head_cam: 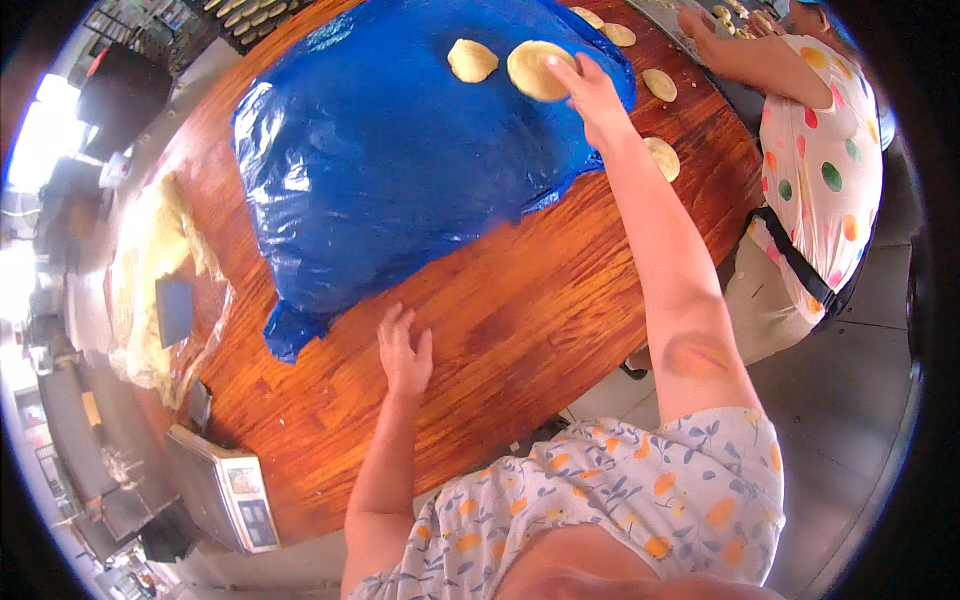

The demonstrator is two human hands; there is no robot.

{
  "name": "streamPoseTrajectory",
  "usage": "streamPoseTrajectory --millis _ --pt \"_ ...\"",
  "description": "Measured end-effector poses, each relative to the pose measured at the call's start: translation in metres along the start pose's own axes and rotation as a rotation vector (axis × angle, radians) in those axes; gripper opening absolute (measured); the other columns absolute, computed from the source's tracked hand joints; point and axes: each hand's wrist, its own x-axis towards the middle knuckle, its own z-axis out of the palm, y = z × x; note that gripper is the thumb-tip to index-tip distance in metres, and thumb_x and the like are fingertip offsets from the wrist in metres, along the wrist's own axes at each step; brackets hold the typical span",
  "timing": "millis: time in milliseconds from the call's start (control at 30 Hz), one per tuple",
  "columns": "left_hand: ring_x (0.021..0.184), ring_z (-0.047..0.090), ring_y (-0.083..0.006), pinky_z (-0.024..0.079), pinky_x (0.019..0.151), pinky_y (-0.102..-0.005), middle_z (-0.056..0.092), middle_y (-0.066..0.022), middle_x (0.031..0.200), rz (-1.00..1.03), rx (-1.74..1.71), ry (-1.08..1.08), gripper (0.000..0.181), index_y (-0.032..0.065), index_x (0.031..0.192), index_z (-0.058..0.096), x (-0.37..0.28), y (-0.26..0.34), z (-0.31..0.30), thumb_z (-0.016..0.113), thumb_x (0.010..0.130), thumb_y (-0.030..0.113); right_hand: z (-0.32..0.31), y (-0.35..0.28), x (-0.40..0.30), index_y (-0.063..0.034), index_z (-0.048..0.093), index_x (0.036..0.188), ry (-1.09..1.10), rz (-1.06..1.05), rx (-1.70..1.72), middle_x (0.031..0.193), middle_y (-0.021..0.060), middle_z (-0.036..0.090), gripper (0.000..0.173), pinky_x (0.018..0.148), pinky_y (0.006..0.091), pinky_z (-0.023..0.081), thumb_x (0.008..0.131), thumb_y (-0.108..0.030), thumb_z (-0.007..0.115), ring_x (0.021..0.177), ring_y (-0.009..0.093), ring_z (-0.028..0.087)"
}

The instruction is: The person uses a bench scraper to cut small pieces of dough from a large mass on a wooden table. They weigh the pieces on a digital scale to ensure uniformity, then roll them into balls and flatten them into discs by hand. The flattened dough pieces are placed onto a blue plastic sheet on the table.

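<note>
My right hand (592,94) reaches to the far side of the wooden table (480,300), its thumb over the edge of a flat round of dough (534,71) and its fingers partly hidden. That round is above a large blue plastic sheet or bag (390,150); whether it touches the plastic I cannot tell. Just left of it a smaller dough piece (472,61) lies on the blue plastic. Several more dough rounds (660,85) rest on the bare wood along the right, one of them (663,159) partly behind my right forearm. My left hand (405,351), fingers apart and empty, is over the wood near the blue plastic's lower edge.
At the left, clear plastic (202,330) covers a pale yellow mass (161,232), with a grey flat tool (174,312) on it. A scale (244,495) stands at the near left corner. At the right, another person (817,172) handles dough pieces at a dark surface.
</note>
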Motion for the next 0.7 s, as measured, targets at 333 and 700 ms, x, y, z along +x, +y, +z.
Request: streamPoseTrajectory --millis 333,700 --pt "0.120 0.047 -0.0361 0.039 0.098 -0.0480 0.052 -0.0103 0.131 0.077 0.205 -0.101 0.036 0.0089 0.114 0.058 0.002 0.017 0.001 0.067 0.080 0.014 0.145 0.027 0.055 -0.0124 0.050 0.129 -0.008 -0.487 -0.966 0.124 0.0139 0.054 0.056 0.098 0.0434 0.042 0.083 -0.039 0.070 0.119 0.032 0.049" --pt "0.122 0.048 -0.0271 0.035 0.106 -0.0421 0.051 -0.0145 0.132 -0.489 -0.950 0.296 0.052 -0.0028 0.129 0.051 0.022 0.028 0.018 0.037 0.102 0.039 0.115 0.066 -0.200 -0.0109 0.051 0.108 -0.671 -0.042 0.535 0.103 0.0010 0.057 0.033 0.083 0.0301 0.048 0.084 -0.016 0.072 0.097 0.011 0.054"
